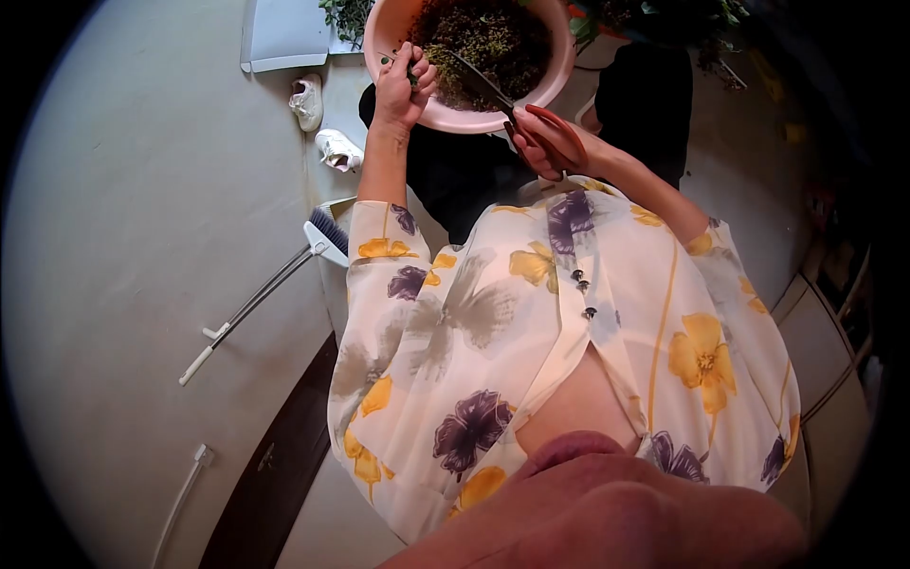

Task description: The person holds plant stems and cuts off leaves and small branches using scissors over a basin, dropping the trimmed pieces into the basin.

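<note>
My left hand (406, 87) is closed around a green leafy sprig (413, 74), with bits of leaf showing between the fingers. It is over the near left rim of a pink basin (445, 118). Inside the basin lies a heap of small yellow-green and dark brown plant clusters (493, 47). My right hand (538, 144) grips red-handled scissors (569, 142) at the basin's near right rim. Their dark blades point up and left over the heap, toward my left hand.
Leafy branches (654, 14) are at the upper right. Greens (349, 19) lie by a white sheet (284, 33) at the upper left. White shoes (338, 150), a broom (327, 237) with a long handle and a white rod (182, 503) are on the floor to the left.
</note>
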Motion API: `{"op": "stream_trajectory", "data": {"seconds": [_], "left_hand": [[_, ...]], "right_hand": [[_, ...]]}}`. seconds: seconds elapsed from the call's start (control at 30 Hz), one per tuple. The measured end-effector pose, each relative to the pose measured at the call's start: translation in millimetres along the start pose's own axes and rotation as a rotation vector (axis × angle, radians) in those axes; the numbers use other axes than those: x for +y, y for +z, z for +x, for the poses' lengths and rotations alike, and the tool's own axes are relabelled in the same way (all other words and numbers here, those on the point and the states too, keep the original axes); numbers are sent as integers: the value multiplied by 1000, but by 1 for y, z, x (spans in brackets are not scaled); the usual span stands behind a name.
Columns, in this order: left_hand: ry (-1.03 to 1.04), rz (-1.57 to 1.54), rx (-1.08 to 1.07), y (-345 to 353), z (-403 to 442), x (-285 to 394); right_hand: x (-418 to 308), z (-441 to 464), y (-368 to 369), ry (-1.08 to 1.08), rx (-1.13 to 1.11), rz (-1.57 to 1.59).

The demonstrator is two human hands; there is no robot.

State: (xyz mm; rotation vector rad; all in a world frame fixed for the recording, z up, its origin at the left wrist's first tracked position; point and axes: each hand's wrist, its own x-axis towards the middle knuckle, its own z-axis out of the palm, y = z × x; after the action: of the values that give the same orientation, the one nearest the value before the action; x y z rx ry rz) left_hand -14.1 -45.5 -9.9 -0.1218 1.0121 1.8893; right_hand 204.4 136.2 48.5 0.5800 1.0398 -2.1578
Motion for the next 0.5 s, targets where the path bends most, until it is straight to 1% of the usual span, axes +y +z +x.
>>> {"op": "stream_trajectory", "data": {"seconds": [0.03,0.1,0.2,0.37,0.43,0.5], "left_hand": [[2,11,-34,-2,0,-1],[-3,60,-30,2,-2,-1],[1,151,-18,6,-6,-3],[19,257,-12,9,-7,-5],[19,328,47,10,-7,-7],[23,356,59,10,-8,-8]], "right_hand": [[-3,-1,3,1,2,2],[-8,-3,8,-47,113,-189],[-8,-2,5,-58,142,-260],[-10,-3,4,-59,162,-307],[-9,-5,1,-67,154,-297],[-11,-9,2,-72,165,-320]]}}
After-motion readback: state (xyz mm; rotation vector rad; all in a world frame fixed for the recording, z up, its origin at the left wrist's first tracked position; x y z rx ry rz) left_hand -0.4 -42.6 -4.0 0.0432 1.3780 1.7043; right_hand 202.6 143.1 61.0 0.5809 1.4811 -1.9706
